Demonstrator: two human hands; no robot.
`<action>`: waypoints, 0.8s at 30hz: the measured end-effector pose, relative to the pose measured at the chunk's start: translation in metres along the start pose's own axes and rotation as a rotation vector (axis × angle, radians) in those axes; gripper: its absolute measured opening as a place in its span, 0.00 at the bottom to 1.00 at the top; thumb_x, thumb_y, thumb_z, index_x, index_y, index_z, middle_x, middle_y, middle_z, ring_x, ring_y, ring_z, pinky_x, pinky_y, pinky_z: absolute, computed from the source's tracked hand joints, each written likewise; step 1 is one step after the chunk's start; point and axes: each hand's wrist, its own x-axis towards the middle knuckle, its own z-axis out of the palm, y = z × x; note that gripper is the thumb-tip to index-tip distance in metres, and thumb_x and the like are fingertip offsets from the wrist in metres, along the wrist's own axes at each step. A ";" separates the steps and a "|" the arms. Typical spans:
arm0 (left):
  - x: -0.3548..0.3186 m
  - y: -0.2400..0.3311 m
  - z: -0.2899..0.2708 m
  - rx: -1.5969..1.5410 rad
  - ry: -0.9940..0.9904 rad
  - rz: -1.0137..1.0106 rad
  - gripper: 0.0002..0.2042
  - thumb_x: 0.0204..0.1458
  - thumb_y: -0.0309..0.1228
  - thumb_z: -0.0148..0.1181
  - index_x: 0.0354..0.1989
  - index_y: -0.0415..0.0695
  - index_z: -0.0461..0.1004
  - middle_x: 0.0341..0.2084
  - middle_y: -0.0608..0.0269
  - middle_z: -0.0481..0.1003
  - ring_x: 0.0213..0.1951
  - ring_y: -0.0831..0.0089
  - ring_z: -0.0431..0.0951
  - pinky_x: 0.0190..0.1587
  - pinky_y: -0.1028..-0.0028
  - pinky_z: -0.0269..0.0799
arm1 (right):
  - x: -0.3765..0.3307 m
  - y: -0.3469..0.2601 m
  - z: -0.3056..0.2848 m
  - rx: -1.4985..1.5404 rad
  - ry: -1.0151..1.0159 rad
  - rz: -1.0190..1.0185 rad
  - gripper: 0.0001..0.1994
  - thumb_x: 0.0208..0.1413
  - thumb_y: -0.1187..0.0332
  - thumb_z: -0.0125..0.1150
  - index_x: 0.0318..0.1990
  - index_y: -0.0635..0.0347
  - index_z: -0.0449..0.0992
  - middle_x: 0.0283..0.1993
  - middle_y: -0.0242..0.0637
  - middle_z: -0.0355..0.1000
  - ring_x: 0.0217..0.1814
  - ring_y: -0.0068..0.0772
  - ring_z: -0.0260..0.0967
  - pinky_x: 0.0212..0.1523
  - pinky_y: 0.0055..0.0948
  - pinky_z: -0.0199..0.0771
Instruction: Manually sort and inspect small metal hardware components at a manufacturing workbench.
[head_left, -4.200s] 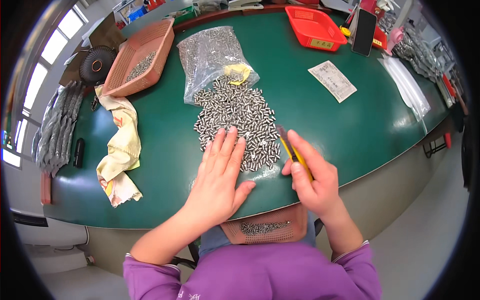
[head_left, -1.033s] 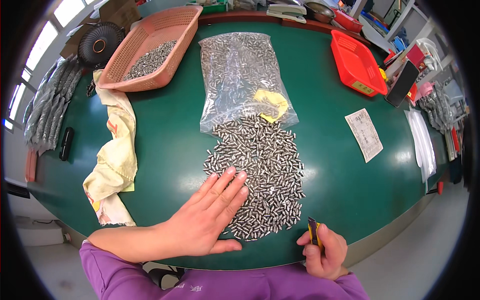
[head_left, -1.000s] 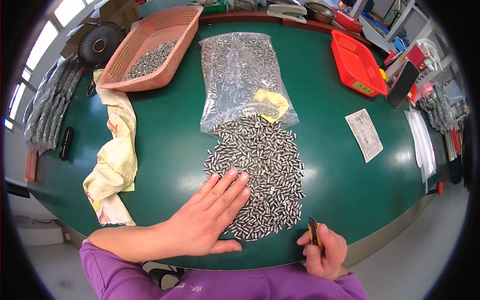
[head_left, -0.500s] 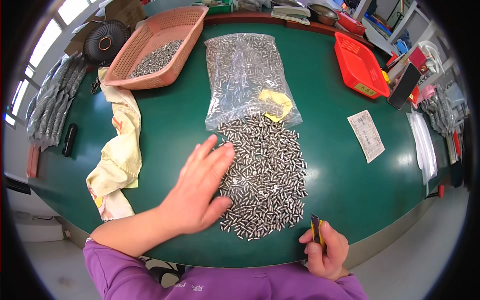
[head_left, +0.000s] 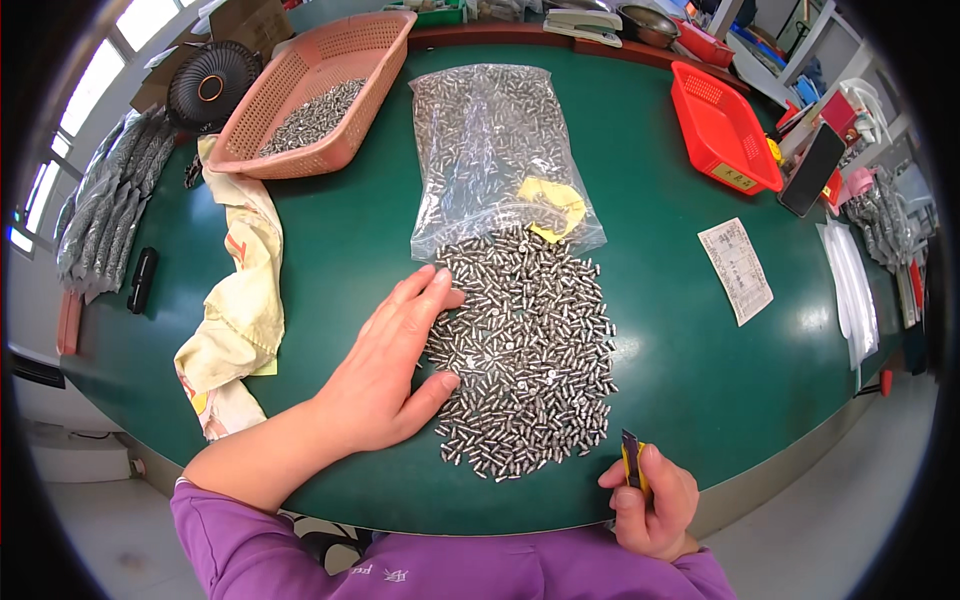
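A wide spread of small metal screw-like parts (head_left: 530,350) lies on the green table before me. My left hand (head_left: 385,365) rests at the left edge of the spread, fingers stretched out and thumb apart, holding nothing. In my right hand (head_left: 655,505), near the table's front edge, is a yellow and black utility knife (head_left: 633,462), its tip pointing up and away from me. Just beyond the loose parts lies a clear plastic bag (head_left: 490,140) full of the same parts, its mouth toward me. A yellow slip of paper (head_left: 555,203) sits at that mouth.
A pink basket (head_left: 375,110) holding more parts stands at the far left, beside a black fan (head_left: 210,85). A cream cloth (head_left: 240,310) and filled bags (head_left: 110,200) lie left. Rightward are a red basket (head_left: 715,125), a printed slip (head_left: 737,270) and a phone (head_left: 812,170).
My left hand has shifted slightly left and lies lower against the edge of the parts, with some parts at the left edge moved a little. My right hand stays put with the knife.
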 end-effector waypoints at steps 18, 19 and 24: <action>-0.001 0.000 -0.003 -0.008 -0.065 -0.038 0.44 0.56 0.34 0.65 0.77 0.39 0.45 0.67 0.51 0.64 0.74 0.43 0.51 0.73 0.51 0.49 | 0.000 -0.001 -0.001 0.006 -0.003 0.003 0.25 0.56 0.77 0.60 0.63 0.67 0.71 0.30 0.39 0.79 0.26 0.33 0.78 0.27 0.29 0.80; -0.001 0.000 -0.002 -0.009 -0.067 -0.037 0.44 0.56 0.34 0.65 0.77 0.39 0.45 0.67 0.51 0.64 0.74 0.43 0.51 0.73 0.51 0.49 | 0.001 -0.001 -0.001 0.002 -0.003 -0.007 0.24 0.56 0.77 0.60 0.63 0.67 0.71 0.30 0.39 0.79 0.26 0.33 0.78 0.27 0.29 0.80; -0.002 0.000 -0.002 0.000 -0.040 -0.051 0.43 0.56 0.33 0.66 0.76 0.37 0.46 0.66 0.47 0.64 0.74 0.42 0.52 0.73 0.51 0.50 | 0.003 0.000 0.000 0.002 -0.002 -0.018 0.24 0.56 0.77 0.61 0.62 0.67 0.72 0.30 0.39 0.79 0.26 0.34 0.79 0.27 0.29 0.80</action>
